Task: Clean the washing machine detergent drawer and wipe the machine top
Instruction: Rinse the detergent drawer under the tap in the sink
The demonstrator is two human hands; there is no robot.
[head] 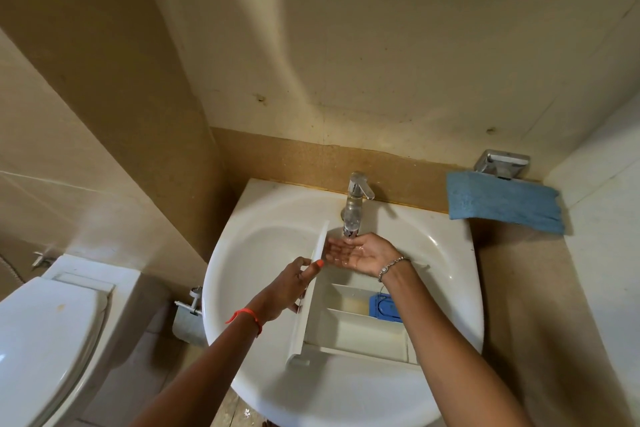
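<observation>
A white detergent drawer with a blue insert lies in the white sink, its front panel standing on the left side. My left hand grips that front panel. My right hand is cupped palm up under the chrome tap, wet, with fingers apart and nothing held. The drawer's compartments hold a little water. A blue cloth hangs over a chrome holder on the wall at the right of the sink.
A white toilet with its lid down stands at the lower left. A chrome paper holder is fixed beside the sink's left edge. Beige tiled walls close in behind and on both sides.
</observation>
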